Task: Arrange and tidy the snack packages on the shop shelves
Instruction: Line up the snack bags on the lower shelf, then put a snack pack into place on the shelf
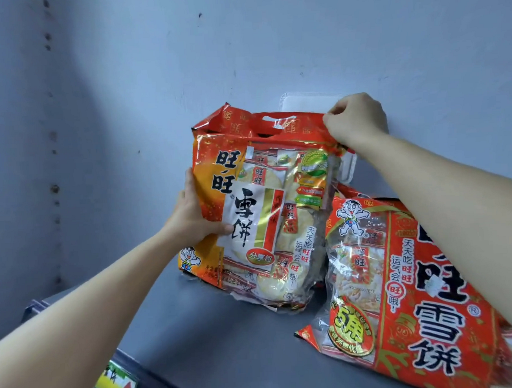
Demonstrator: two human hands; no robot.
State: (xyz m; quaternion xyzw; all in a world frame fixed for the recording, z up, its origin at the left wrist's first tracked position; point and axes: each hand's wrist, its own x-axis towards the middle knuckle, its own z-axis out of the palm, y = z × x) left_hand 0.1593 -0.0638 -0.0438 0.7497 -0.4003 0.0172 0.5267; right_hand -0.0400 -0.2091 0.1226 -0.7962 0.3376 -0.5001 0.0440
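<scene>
A red and orange rice-cracker bag [267,211] with a carry handle stands upright on the grey shelf [225,336], near the back wall. My left hand [191,214] grips its left edge, thumb across the front. My right hand [355,120] pinches the bag's top right corner by the handle strip. A second, larger red rice-cracker bag [414,292] leans at the right, partly under my right forearm.
The pale blue back wall [242,47] rises behind the bags. A white plastic fitting [347,163] is on the wall behind the held bag. A yellow price label [116,384] sits on the shelf's front edge at lower left.
</scene>
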